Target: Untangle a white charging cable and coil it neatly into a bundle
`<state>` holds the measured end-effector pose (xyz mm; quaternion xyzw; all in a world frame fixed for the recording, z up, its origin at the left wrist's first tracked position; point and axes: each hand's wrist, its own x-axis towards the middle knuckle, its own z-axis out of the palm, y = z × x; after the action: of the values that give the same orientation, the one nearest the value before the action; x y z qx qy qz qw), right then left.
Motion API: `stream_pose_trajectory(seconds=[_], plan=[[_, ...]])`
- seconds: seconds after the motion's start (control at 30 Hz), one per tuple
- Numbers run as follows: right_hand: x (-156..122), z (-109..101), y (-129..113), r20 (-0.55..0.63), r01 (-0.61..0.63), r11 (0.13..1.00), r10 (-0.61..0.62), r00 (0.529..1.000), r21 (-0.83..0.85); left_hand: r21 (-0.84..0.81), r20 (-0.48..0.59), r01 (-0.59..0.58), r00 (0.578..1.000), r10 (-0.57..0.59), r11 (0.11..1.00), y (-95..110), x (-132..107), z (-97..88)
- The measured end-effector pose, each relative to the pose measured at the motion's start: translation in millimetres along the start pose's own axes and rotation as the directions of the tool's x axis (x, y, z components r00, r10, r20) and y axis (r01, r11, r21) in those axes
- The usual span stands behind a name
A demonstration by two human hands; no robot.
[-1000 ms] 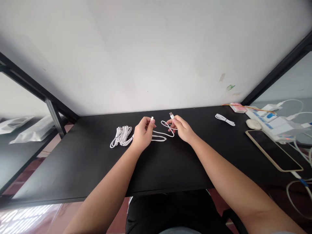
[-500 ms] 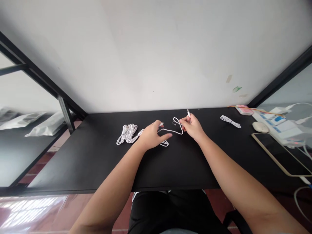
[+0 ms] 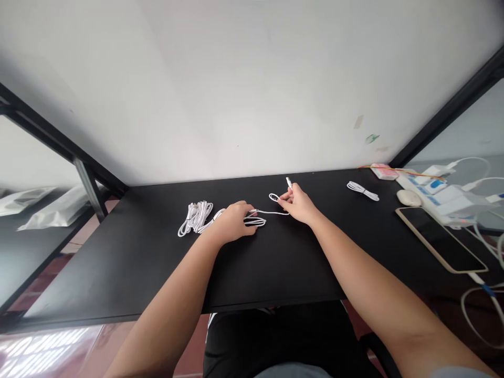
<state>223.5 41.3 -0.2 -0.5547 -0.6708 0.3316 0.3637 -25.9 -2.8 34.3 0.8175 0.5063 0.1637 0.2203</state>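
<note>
A white USB cable [image 3: 263, 213] lies partly coiled on the black table [image 3: 157, 262] between my hands. My right hand [image 3: 298, 203] pinches the cable near its plug end, and the plug sticks up beyond the fingers. My left hand [image 3: 233, 222] rests on the table with its fingers curled over the cable's other end and loops. A bundle of white cables [image 3: 196, 218] lies just left of my left hand.
A small coiled white cable [image 3: 363, 191] lies at the back right. Further right are a phone [image 3: 440, 239] on a charging lead, a white mouse [image 3: 409, 198] and a power strip [image 3: 441, 197] with plugs. A white wall stands behind the table. Plastic bags [image 3: 55, 210] lie on the left shelf.
My left hand has come down from a raised pinch onto the table and pulled the cable in. My right hand shifted a little right and back, drawing the cable straighter.
</note>
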Motion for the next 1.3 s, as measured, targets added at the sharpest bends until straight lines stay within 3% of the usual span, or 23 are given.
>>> stream_pose_trajectory(seconds=[0.33, 0.5, 0.6, 0.77, 0.9, 1.03, 1.17, 1.3], plan=[[1, -2, -9, -0.107, 0.001, 1.0, 0.002, 0.994, 0.022, 0.091, 0.011, -0.034, 0.999, 0.033, 0.995, 1, 0, 2.5], [1, -6, -10, -0.103, -0.042, 0.999, 0.042, 0.994, -0.003, 0.021, 0.013, 0.053, 0.999, -0.053, 0.998, -2, 2, 4.3], [2, -6, -9, -0.132, -0.051, 0.999, 0.05, 0.99, 0.001, -0.003, -0.03, 0.064, 0.997, -0.065, 0.998, -6, 5, 4.5], [5, -4, -4, -0.172, -0.066, 0.998, 0.065, 0.983, 0.003, -0.049, -0.205, 0.032, 0.978, -0.042, 0.998, -4, 6, 2.6], [6, -2, -1, -0.169, 0.076, 0.995, -0.064, 0.983, 0.065, -0.162, -0.207, 0.077, 0.972, -0.111, 0.984, 2, 4, 1.2], [5, 2, -6, -0.117, 0.194, 0.939, -0.167, 0.979, 0.284, -0.37, -0.237, 0.069, 0.957, -0.166, 0.926, 7, 4, 4.3], [-2, 11, -17, -0.006, 0.142, 0.881, -0.157, 0.988, 0.451, -0.563, -0.264, 0.037, 0.939, -0.221, 0.826, 6, 8, 11.2], [-10, 20, -29, 0.124, 0.094, 0.861, -0.178, 0.976, 0.501, -0.733, -0.276, -0.041, 0.93, -0.242, 0.679, 2, 11, 17.8]])
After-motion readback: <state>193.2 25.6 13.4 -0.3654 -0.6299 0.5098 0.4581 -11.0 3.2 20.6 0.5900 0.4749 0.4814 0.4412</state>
